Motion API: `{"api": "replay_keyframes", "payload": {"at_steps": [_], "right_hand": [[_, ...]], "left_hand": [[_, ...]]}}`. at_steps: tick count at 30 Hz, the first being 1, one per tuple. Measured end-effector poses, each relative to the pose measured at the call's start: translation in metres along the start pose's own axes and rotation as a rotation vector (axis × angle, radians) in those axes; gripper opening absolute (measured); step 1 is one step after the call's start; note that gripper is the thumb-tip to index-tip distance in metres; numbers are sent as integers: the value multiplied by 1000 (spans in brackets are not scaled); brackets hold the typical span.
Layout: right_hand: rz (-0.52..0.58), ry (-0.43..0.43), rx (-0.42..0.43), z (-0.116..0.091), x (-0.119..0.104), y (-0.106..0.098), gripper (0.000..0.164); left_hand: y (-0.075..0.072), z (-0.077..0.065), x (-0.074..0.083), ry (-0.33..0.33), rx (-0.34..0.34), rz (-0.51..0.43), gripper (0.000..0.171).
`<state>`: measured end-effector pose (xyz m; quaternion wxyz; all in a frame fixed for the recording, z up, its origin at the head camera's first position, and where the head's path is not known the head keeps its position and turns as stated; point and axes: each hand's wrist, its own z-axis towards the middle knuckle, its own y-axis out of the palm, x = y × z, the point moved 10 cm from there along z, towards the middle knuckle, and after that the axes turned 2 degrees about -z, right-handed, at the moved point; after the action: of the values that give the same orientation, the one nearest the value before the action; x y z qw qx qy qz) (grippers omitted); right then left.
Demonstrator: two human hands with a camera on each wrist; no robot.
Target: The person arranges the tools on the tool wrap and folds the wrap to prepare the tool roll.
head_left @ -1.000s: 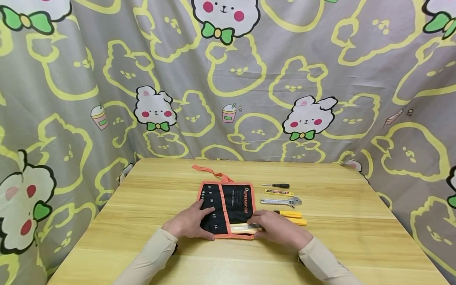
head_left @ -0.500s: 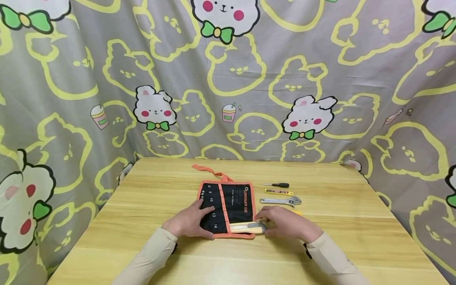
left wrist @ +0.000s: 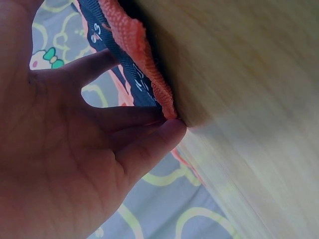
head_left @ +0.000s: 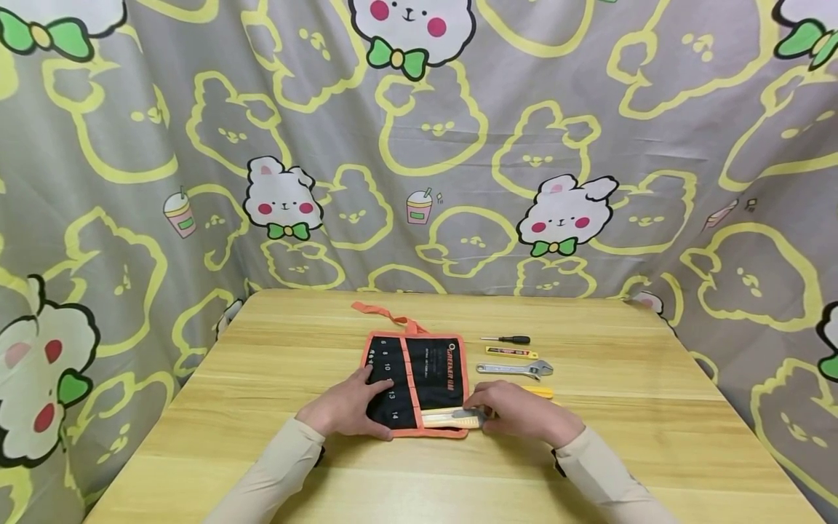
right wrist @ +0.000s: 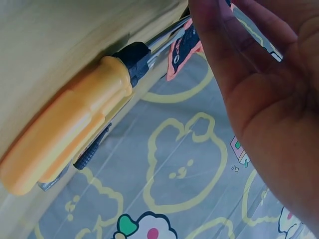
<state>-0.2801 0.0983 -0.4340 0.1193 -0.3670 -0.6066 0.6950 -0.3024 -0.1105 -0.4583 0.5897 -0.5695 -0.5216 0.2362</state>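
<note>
A black tool pouch [head_left: 440, 371] with orange trim lies flat on the table, numbered pockets on its left half. My left hand [head_left: 350, 406] lies at its lower left, and in the left wrist view the thumb and a finger pinch its orange edge [left wrist: 149, 69]. A yellow utility knife [head_left: 445, 418] lies across the pouch's lower right, its left end at the orange divider beside number 14. My right hand [head_left: 524, 412] grips the knife's grey right end. The right wrist view shows that hand's palm, with the knife hidden.
Right of the pouch lie a black-handled screwdriver [head_left: 513, 340], a small yellow pack [head_left: 511, 353] and an adjustable wrench [head_left: 517, 369]. Close behind the right hand is a yellow-handled tool [right wrist: 70, 124]. An orange strap [head_left: 386, 315] trails from the pouch's far edge.
My right hand has shifted right along the knife to its grey end, then slightly back left. More of the knife's body shows. My left hand has stayed on the pouch.
</note>
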Motion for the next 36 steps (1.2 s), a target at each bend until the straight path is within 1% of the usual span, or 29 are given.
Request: {"api": "replay_keyframes", "payload": {"at_steps": [14, 20, 36], "right_hand": [[36, 20, -12, 4, -4, 6, 34], [26, 1, -3, 7, -11, 6, 34], [18, 9, 6, 14, -16, 10, 32]], "left_hand": [[0, 0, -1, 9, 6, 3, 91], [0, -1, 0, 17, 9, -7, 90], [1, 0, 0, 17, 6, -14, 90]]}}
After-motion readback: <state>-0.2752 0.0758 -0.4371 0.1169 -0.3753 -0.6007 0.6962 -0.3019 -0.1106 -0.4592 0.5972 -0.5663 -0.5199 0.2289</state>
